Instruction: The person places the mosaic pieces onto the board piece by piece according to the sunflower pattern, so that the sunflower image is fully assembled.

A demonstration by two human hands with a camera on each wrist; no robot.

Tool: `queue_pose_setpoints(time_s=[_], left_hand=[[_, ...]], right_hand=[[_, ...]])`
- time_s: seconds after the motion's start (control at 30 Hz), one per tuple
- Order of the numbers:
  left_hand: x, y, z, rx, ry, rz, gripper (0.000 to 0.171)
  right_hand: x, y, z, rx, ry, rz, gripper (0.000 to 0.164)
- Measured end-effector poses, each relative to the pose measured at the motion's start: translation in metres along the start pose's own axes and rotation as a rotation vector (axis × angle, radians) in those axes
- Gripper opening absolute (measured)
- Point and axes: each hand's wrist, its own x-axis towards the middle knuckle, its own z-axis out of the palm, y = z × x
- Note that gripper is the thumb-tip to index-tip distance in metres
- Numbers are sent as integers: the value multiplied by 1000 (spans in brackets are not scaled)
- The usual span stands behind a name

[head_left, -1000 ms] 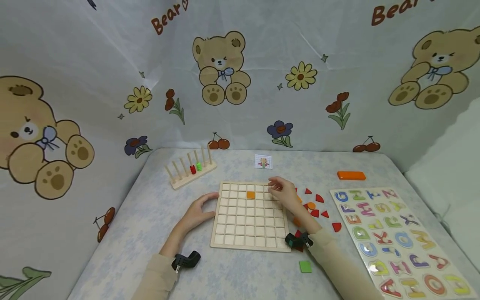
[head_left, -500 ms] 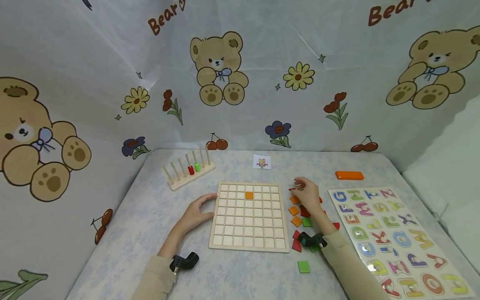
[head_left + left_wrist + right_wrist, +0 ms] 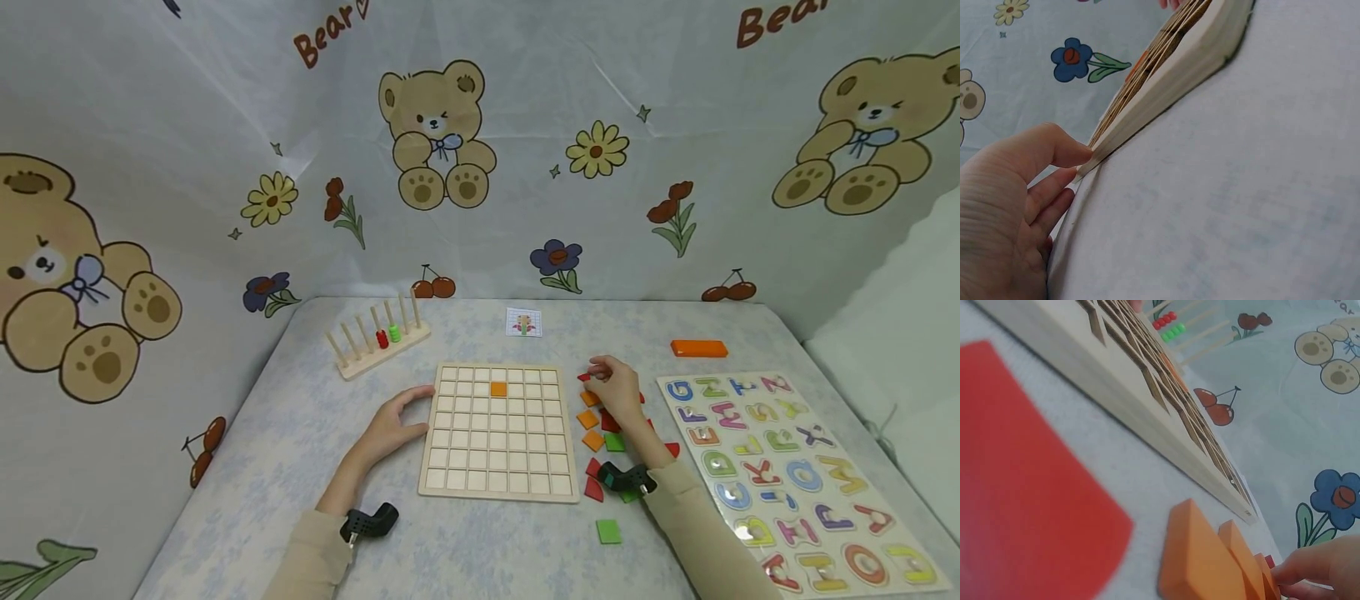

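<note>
My left hand (image 3: 393, 423) rests against the left edge of a wooden grid board (image 3: 498, 501); its thumb and index fingertip touch that edge. In the left wrist view the hand (image 3: 1016, 187) meets the board's rim (image 3: 1166, 100). One orange square tile (image 3: 498, 389) sits in an upper cell. My right hand (image 3: 617, 390) is over the loose pieces right of the board. Its fingertips are beside a red piece (image 3: 583, 377) and an orange tile (image 3: 589, 399). In the right wrist view, fingers (image 3: 1316, 565) meet the far end of an orange tile row (image 3: 1204, 569); their grip is unclear.
Loose green (image 3: 608, 532), red (image 3: 594, 489) and orange (image 3: 587, 419) pieces lie right of the board. A letter puzzle (image 3: 787, 450) lies further right, below an orange box (image 3: 699, 348). Behind stand a pattern card (image 3: 523, 322) and a peg rack (image 3: 382, 354) with red and green beads.
My right hand has moved right, from the board's upper right corner to the loose pieces, and has stayed there for the last half second. My left hand remains at the board's edge.
</note>
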Motion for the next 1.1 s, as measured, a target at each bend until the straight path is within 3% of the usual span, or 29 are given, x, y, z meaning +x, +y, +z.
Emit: queue_pose_setpoints(time_s=[0.3,0.63,1.1], left_hand=[[0,-1,1,-2,-9,0,57],[0,0,0,5,-2,-5,57],[-1,4,0,6,-5,-19,58]], right_hand=[[-1,-1,1,50,2,-33,38],[-5,-23,5,69,-44,-80,40],[-6,-57,33,130,-137,-160,41]])
